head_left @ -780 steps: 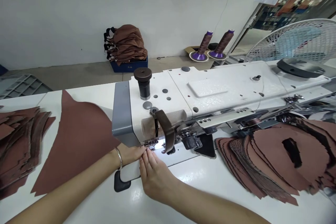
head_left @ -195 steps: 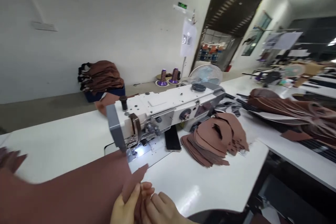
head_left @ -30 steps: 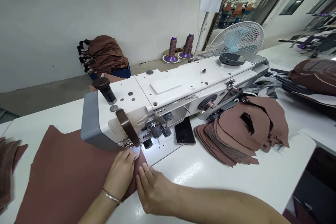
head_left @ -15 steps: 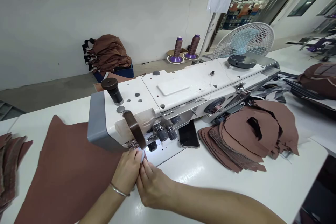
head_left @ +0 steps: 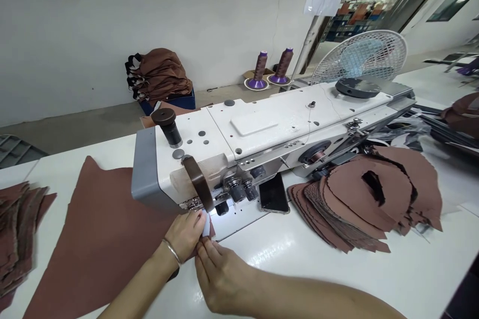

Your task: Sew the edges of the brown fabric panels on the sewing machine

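Observation:
A large brown fabric piece (head_left: 97,229) lies flat on the white table (head_left: 307,269), its right corner under the head of the white sewing machine (head_left: 262,134). My left hand (head_left: 186,233), with a thin bracelet at the wrist, presses on that corner and pinches a small white label (head_left: 206,226) just in front of the needle area. My right hand (head_left: 220,279) meets it from the right, its fingertips closed on the fabric edge below the label.
A fanned stack of brown cut pieces (head_left: 366,204) lies right of the machine, a dark phone (head_left: 274,193) beside it. Another brown stack (head_left: 18,234) sits at the far left. A fan (head_left: 361,55), two purple-based thread cones (head_left: 269,67) and piled brown bags (head_left: 160,75) stand behind.
The view has shifted slightly, so everything sits further right in the frame. My hands stay at the needle area; the white label now shows more plainly between my fingers.

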The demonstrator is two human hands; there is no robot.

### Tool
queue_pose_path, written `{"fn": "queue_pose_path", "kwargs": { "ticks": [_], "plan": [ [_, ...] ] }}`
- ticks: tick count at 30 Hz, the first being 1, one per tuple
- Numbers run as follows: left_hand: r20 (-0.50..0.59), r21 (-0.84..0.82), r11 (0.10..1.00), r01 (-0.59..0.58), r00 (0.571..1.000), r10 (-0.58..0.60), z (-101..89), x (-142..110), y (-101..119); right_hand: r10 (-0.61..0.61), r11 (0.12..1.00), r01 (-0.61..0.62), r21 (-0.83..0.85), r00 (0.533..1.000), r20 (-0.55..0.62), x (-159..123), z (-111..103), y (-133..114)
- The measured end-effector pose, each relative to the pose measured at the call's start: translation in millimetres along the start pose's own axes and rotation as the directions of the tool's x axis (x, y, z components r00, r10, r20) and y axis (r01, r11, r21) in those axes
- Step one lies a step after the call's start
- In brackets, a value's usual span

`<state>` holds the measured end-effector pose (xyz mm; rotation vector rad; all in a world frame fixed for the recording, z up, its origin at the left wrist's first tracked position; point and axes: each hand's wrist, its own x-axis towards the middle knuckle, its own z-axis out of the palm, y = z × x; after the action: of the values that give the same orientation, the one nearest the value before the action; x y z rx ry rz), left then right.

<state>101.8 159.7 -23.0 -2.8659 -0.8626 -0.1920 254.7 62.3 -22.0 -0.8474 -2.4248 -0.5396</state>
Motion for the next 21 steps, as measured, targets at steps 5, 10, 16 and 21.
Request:
{"fn": "queue_pose_path", "kwargs": {
  "ticks": [5, 10, 16, 21],
  "plan": [
    [0.178, 0.031, 1.000, 0.003, 0.984, -0.008, -4.2, 4, -1, -0.003, 1.000, 0.003, 0.008, 1.000, -0.011, 3, 3, 6],
    [0.352, -0.034, 0.994, 0.109, 0.932, -0.090, -2.0, 7, -5, 0.005, 1.000, -0.005, 0.026, 1.000, -0.003, 6, 8, 9],
    [0.470, -0.133, 0.969, 0.208, 0.874, -0.123, -10.3, 10, -11, 0.004, 0.999, -0.009, 0.052, 0.995, 0.095, 8, 10, 12],
    [0.589, -0.151, 0.953, 0.264, 0.798, -0.128, -15.8, 12, -15, 0.035, 0.996, -0.046, 0.073, 0.989, 0.141, 9, 13, 17]
  ]
}}
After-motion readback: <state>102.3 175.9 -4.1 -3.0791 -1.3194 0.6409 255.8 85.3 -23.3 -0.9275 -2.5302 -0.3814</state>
